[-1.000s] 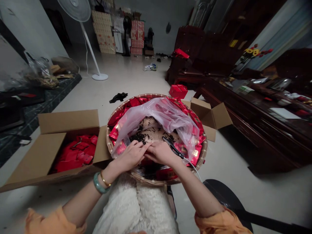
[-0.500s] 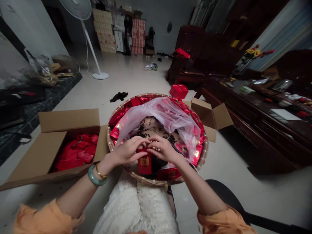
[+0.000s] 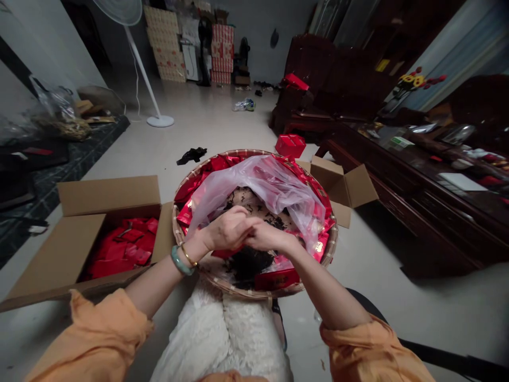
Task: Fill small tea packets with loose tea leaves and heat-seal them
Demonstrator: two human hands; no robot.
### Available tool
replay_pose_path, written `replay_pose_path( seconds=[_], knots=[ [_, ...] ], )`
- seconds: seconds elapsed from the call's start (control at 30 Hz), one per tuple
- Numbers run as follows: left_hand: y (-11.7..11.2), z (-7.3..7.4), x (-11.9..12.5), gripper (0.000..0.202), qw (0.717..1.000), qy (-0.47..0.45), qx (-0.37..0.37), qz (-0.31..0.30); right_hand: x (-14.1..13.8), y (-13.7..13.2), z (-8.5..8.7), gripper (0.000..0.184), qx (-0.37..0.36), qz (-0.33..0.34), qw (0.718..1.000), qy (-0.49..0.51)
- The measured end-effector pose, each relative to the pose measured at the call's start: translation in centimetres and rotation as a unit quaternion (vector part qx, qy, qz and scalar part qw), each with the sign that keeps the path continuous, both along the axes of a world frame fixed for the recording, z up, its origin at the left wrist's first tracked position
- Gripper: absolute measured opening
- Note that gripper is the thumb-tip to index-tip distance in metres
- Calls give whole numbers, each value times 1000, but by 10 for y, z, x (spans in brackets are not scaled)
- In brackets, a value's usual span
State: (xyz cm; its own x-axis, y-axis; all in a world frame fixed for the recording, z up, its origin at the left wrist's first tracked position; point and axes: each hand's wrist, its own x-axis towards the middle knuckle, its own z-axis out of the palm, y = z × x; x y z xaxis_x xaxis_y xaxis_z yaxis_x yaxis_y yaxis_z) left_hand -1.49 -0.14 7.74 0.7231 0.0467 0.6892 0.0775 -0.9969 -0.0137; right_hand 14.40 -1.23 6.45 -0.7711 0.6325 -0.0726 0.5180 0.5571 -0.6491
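Observation:
Over the round woven basket (image 3: 254, 295), my left hand (image 3: 226, 232) and my right hand (image 3: 263, 235) meet, fingers closed against each other. Both are on a red packet (image 3: 223, 254); only a little of it shows below them, the rest being covered. Beneath the hands is a heap of dark, shredded leaves (image 3: 248, 262) that look like loose tea. A translucent plastic bag (image 3: 262, 178) lies open across the basket, with more dark shreds inside. Another red packet (image 3: 277, 279) rests at the near rim, and several more ring the edge.
On the left an open cardboard box (image 3: 83, 239) holds several red packets (image 3: 123, 246). To the right are another open box (image 3: 345, 185) and dark wooden furniture (image 3: 397, 207). Beyond the basket are a red box (image 3: 290, 145), a black bag (image 3: 192, 155) and a standing fan (image 3: 160, 121).
Both hands have closed together over the top of the red packet, which stood upright with its gold label showing and is now mostly hidden. My left forearm has swung to the right.

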Motion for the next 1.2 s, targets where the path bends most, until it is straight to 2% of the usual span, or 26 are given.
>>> replay_pose_path(
  seconds=[0.07,0.13,0.23,0.3,0.4,0.5,0.57,0.67,0.77,0.87,1.03,1.1,1.2],
  knots=[
    [5,0,-2,39,1000,-4,-11,23,5,2,4,17,24,-61,998,-15],
    [7,-2,-7,46,996,-11,-45,80,11,4,8,22,14,-128,992,0],
    [3,-10,-17,61,978,1,-94,188,20,5,8,38,-75,-178,976,97],
    [-1,-19,-23,70,963,37,-103,245,22,5,0,42,-142,-208,948,197],
    [-7,-35,-27,64,943,95,-110,301,20,4,-17,43,-240,-251,883,314],
    [-9,-44,-27,54,933,121,-104,323,15,-1,-30,42,-343,-250,816,392],
    [-10,-46,-26,49,936,130,-90,315,12,-4,-35,41,-390,-239,782,423],
    [-11,-48,-23,48,942,113,-84,304,9,-7,-42,41,-436,-228,756,432],
    [-13,-55,-21,54,947,86,-98,293,8,-8,-50,44,-483,-219,733,426],
    [-15,-65,-20,62,951,69,-123,276,7,-8,-56,50,-479,-216,741,417],
    [-21,-70,-20,59,943,79,-149,286,4,-10,-56,59,-408,-237,810,347],
    [-24,-68,-20,57,936,93,-152,303,2,-11,-57,61,-409,-235,814,338],
    [-28,-69,-20,56,919,107,-168,339,2,-10,-57,61,-426,-245,805,332]
  ],
)
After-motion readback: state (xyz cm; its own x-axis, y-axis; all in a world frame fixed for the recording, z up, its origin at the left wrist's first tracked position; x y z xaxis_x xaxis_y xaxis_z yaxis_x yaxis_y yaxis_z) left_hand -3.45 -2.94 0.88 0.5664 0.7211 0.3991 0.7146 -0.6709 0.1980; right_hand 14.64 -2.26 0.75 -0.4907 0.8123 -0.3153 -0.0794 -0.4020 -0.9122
